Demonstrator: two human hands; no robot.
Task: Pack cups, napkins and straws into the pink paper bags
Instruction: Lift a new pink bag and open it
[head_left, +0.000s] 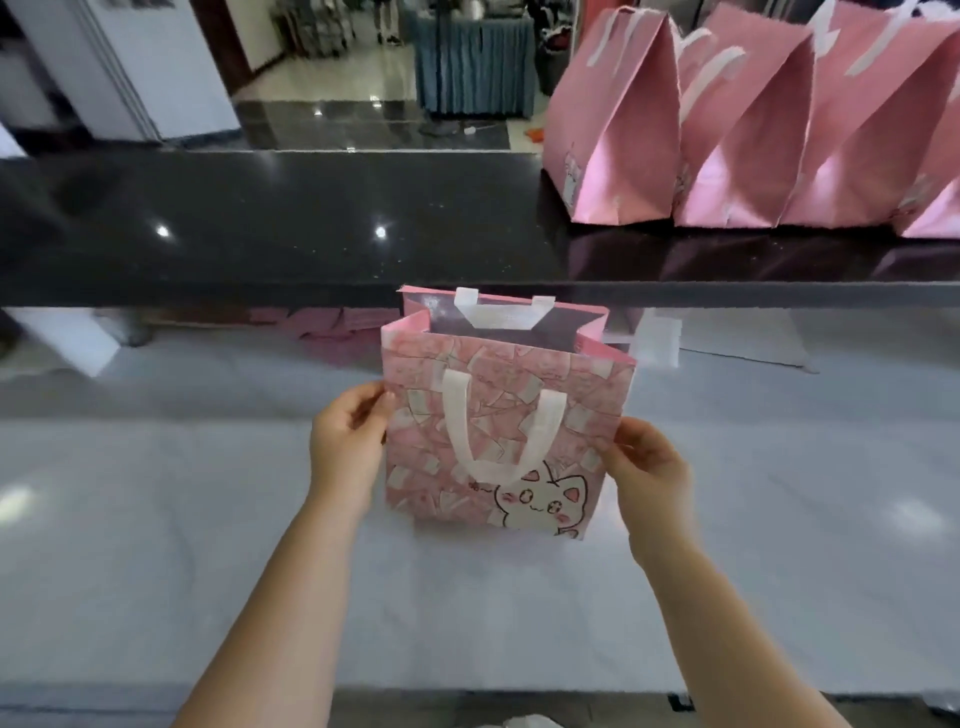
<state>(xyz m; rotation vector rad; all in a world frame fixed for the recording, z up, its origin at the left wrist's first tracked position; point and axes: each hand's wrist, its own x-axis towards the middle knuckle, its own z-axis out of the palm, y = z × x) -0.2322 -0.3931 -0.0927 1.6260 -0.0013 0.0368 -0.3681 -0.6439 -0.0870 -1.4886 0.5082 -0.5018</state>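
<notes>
Head view: pink bag (498, 415) stands on grey counter (156, 519).

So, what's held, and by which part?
The upright pink cat-print paper bag, by its side edges: left hand with its grip on the left, right hand on the right.

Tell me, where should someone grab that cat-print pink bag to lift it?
Probably by its white handles, from above: the cat-print bag stands upright with its mouth open, and thin paper walls could crumple. Left hand and right hand pinch its side edges.
</notes>
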